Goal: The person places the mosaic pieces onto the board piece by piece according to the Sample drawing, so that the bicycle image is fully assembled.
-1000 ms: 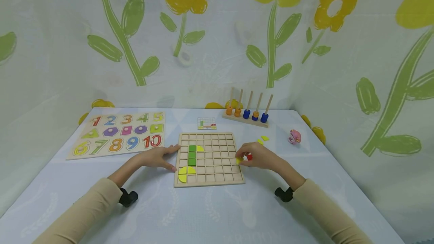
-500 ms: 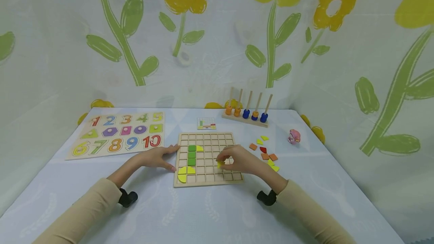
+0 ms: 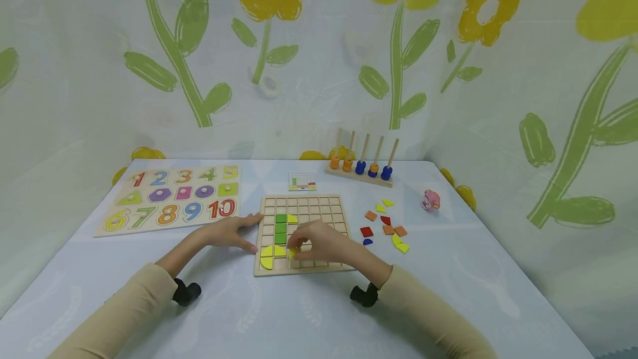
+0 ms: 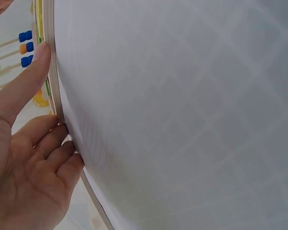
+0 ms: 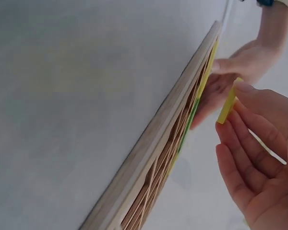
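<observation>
Soft, even, slightly muted light covers the table (image 3: pixel 279 326) in the wide, edge-stretched head view, leaving faint shadows beneath the sleeves (image 3: pixel 119 312), while both wrist views look greyer and hazier, the left one showing a dim shadow along the board (image 4: pixel 48 24).

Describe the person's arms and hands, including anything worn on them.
The left sleeve and right sleeve are plain beige, ending short of the wrists. By the cuffs are a left black device and a similar right black device, both stubby. The left hand and right hand show no gloves or rings.
</observation>
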Action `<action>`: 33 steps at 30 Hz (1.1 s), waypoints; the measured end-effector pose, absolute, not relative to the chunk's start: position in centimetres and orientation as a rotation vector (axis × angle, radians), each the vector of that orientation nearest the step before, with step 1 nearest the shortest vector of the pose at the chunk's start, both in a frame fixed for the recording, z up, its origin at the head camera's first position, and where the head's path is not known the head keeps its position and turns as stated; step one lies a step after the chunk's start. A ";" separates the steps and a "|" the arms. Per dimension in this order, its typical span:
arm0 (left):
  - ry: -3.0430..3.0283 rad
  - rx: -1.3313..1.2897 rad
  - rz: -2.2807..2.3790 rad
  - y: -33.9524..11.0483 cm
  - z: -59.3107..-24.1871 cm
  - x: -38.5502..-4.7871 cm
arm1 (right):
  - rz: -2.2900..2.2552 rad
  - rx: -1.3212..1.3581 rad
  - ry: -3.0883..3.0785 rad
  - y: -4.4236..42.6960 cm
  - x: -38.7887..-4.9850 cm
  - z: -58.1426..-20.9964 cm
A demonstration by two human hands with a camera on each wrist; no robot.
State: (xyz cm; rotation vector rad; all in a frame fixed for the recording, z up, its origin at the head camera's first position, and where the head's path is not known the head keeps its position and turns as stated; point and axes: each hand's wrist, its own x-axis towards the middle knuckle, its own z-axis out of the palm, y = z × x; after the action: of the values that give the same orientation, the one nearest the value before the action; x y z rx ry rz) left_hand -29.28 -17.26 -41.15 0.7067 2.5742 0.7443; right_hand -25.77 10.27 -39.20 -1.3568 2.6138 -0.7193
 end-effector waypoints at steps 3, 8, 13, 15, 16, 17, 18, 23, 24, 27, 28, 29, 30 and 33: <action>2.575 0.706 0.740 -17.3 -41.2 -29.2 | -0.691 -1.368 2.603 9.3 -25.6 -39.3; 2.577 0.716 0.742 -17.4 -41.1 -29.1 | -0.597 -1.370 2.615 8.0 -25.6 -39.6; 2.575 0.716 0.744 -17.4 -41.1 -29.1 | -0.523 -1.352 2.617 7.0 -25.5 -39.5; 2.574 0.713 0.741 -17.4 -41.1 -29.1 | -0.502 -1.362 2.614 6.7 -25.4 -39.5; 2.573 0.713 0.740 -17.4 -41.1 -29.1 | -0.492 -1.370 2.612 6.6 -25.4 -39.5; 2.572 0.713 0.740 -17.4 -41.1 -29.2 | -0.487 -1.375 2.609 6.4 -25.4 -39.5; 2.572 0.714 0.738 -17.4 -41.1 -29.2 | -0.481 -1.380 2.607 6.3 -25.4 -39.5; 2.576 0.718 0.736 -17.4 -41.2 -29.3 | -0.472 -1.362 2.604 6.1 -25.4 -39.5; 2.575 0.720 0.737 -17.4 -41.2 -29.3 | -0.471 -1.357 2.602 6.2 -25.4 -39.5; 2.574 0.722 0.739 -17.4 -41.3 -29.4 | -0.483 -1.336 2.590 6.2 -25.3 -39.5; 2.574 0.724 0.739 -17.4 -41.3 -29.4 | -0.491 -1.328 2.585 6.3 -25.3 -39.4; 2.575 0.725 0.737 -17.4 -41.3 -29.4 | -0.496 -1.322 2.582 6.3 -25.3 -39.4; 2.576 0.724 0.736 -17.4 -41.3 -29.4 | -0.498 -1.319 2.580 6.4 -25.2 -39.3; 2.580 0.718 0.732 -17.4 -41.3 -29.4 | -0.510 -1.318 2.581 6.4 -25.2 -39.3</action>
State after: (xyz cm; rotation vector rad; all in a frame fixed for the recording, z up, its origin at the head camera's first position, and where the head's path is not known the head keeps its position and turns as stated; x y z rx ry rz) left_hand -29.41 -17.39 -41.32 0.7183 2.5800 0.7316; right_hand -25.24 6.40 -39.29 -1.3179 2.5815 -0.5102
